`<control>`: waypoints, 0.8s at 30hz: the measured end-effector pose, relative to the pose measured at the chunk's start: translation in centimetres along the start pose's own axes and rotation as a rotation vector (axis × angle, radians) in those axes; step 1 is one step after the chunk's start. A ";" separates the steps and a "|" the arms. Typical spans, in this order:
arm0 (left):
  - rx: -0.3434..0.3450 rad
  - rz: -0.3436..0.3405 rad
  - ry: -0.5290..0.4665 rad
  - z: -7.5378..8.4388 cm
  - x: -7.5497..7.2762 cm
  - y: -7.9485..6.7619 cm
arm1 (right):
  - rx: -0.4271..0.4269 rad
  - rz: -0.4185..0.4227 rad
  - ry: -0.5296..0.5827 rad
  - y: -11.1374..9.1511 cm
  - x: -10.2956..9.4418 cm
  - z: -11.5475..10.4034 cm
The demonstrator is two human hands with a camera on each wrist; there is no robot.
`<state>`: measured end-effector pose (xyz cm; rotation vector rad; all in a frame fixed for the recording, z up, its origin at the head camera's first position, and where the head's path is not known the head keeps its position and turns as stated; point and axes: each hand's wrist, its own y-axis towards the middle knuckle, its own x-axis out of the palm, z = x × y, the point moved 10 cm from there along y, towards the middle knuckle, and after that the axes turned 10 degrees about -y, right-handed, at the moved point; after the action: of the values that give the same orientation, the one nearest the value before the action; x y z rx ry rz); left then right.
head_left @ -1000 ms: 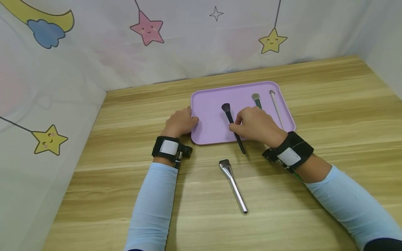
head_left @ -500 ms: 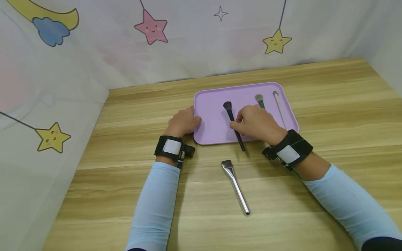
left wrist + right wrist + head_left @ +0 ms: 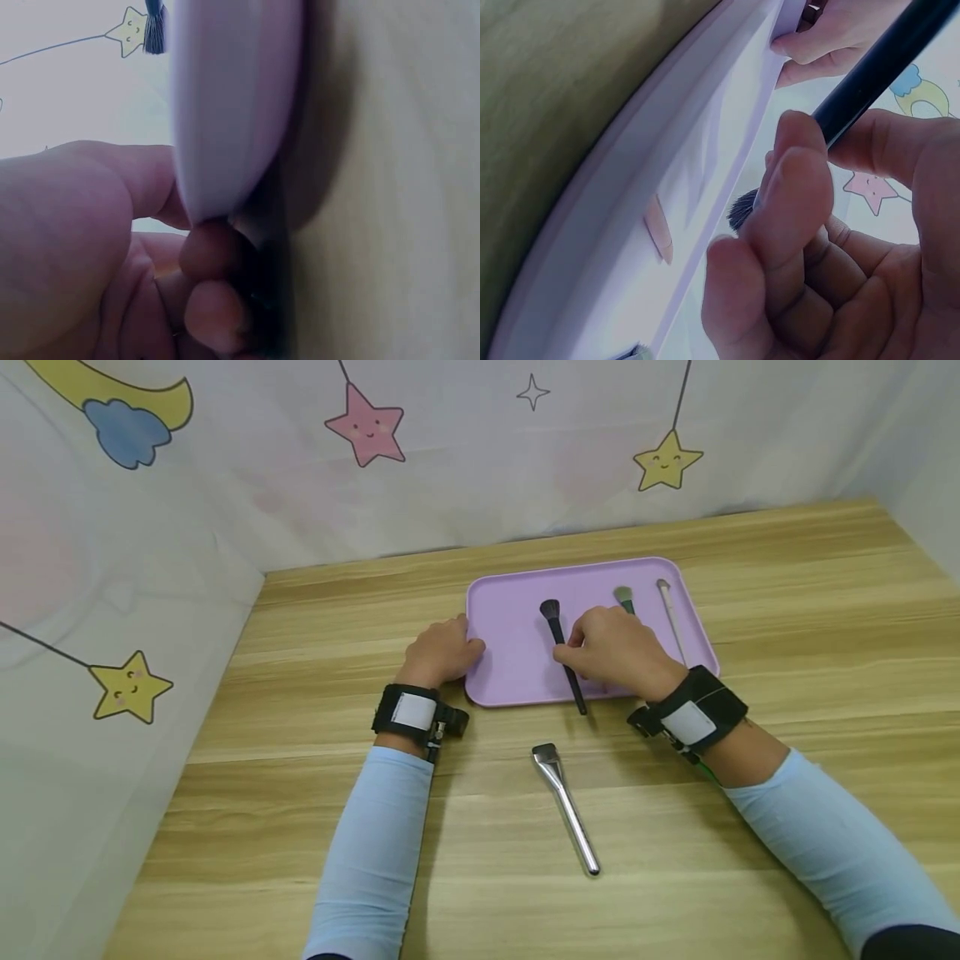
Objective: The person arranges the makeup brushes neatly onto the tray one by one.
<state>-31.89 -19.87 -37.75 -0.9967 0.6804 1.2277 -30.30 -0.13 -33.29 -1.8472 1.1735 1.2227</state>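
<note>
At the left end of the lilac tray (image 3: pixel 517 639) my left hand (image 3: pixel 437 652) grips the rim. The left wrist view shows its thumb on one side of the tray's edge (image 3: pixel 225 105) and fingers curled on the other. My right hand (image 3: pixel 618 647) pinches a black makeup brush (image 3: pixel 557 631) by its handle, above the tray, dark bristles pointing away from me. In the right wrist view the black handle (image 3: pixel 885 71) lies between thumb and fingers. Beyond the right hand, a green brush (image 3: pixel 625 598) lies partly hidden, beside a slim white brush (image 3: pixel 671 620) in the tray.
A silver flat-headed brush (image 3: pixel 567 814) lies on the wooden table (image 3: pixel 262 777) in front of the tray. Behind the table hangs a pale cloth (image 3: pixel 465 485) printed with stars, and it continues along the left side.
The black brush has shifted slightly farther over the tray, away from me, still pinched in my right hand. The left hand keeps its hold on the tray. The head view has turned a little.
</note>
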 end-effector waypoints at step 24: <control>0.003 0.006 0.005 0.0 0.0 0.0 | 0.041 0.009 -0.015 1.5 -0.1 0.1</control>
<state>-31.85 -19.87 -37.75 -0.9962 0.6889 1.2293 -31.72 -0.63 -33.27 -1.8022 1.1913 1.2065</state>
